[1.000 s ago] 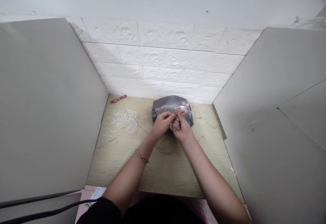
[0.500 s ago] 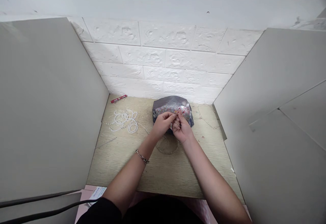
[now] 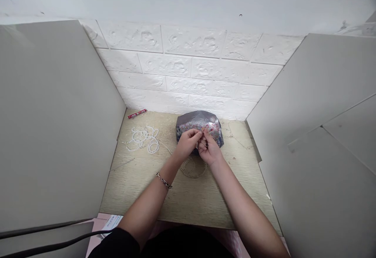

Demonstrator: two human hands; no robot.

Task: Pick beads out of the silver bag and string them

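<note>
My left hand (image 3: 188, 141) and my right hand (image 3: 210, 148) meet fingertip to fingertip, both closed in a pinch over the front of a silvery glitter bag (image 3: 198, 117). A thin pale bead strand (image 3: 192, 176) loops on the table just below them and runs up behind my hands, apparently into my fingers. The small part at the fingertips is too fine to make out. Colourful small bits (image 3: 205, 127) show on the bag's shiny top behind my fingers. From the left, the strand passes under my left wrist.
A heap of white bead strands (image 3: 143, 138) lies on the wooden table (image 3: 194, 207) at the left. A red narrow packet (image 3: 137, 114) is at the back left corner. Thin threads (image 3: 236, 137) lie at the right. Grey panels (image 3: 58, 125) stand at both sides, a white brick-patterned wall (image 3: 188, 66) behind.
My right thumb and fingertips have shifted slightly to the left, closer to my left fingertips. Everything else stays much the same.
</note>
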